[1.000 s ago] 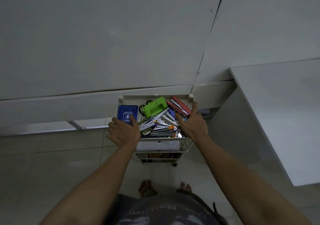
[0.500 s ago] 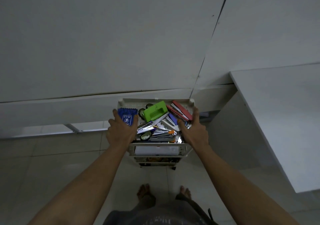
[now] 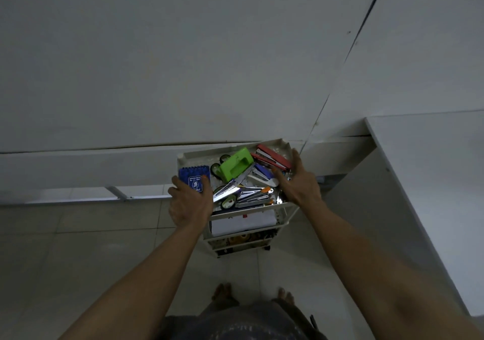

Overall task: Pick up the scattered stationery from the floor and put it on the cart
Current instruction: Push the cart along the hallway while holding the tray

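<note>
- Up close, the left hand [image 3: 190, 203] grips the left side of the cart [image 3: 230, 151] at its top tray, fingers curled over the rim and over the near edge of a blue spiral notepad [image 3: 194, 178] that lies in the tray's left end.
- On the other side, the right hand [image 3: 298, 182] rests against the tray's right side with fingers extended along the rim; whether the thumb hooks the edge is hard to tell in the dim light.
- Between the hands the tray holds a heap of stationery: a green hole punch [image 3: 235, 165] toward the back, red staplers [image 3: 272, 157] at the back right, and silver staplers [image 3: 252, 197] piled near the front.
- Below the tray, a lower shelf carries white paper [image 3: 243, 225], and a darker shelf sits beneath it.
- Further out, the cart stands on a tiled floor [image 3: 78, 248] near a pale wall, with a white table [image 3: 432, 182] to the right.
- Bare feet [image 3: 222, 291] show at the bottom of the view.
</note>
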